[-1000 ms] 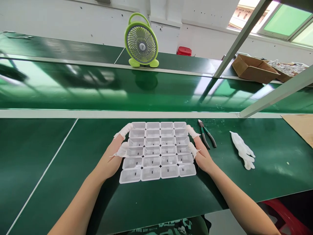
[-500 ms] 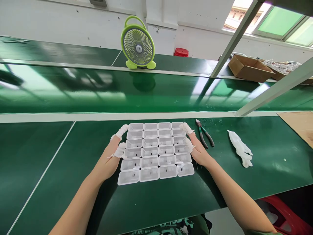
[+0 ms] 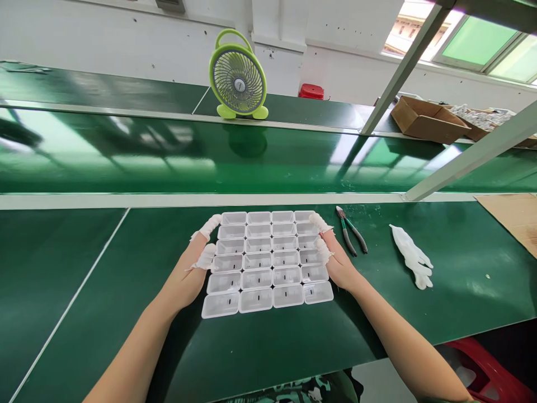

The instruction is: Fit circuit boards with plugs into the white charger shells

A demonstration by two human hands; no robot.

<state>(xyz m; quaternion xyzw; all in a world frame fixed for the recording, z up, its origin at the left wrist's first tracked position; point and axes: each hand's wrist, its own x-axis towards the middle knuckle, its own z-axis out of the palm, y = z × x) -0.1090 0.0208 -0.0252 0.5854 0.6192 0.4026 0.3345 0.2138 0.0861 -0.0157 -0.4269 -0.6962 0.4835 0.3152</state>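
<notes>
A block of small translucent white plastic boxes lies in rows on the green bench, each row slightly stepped. Most boxes show a small dark mark inside; whether they are joined cannot be made out. My left hand grips the block's left side, and my right hand presses against its right side. White finger cots cover the thumb and a finger of each hand. The other fingers are mostly hidden. Right of my right hand lie cutting pliers with dark green handles, jaws pointing away.
A limp white glove lies right of the pliers, with a cardboard sheet at the far right. Behind the bench runs a raised ledge with a green fan and an open cardboard box. A slanting metal post crosses the right side.
</notes>
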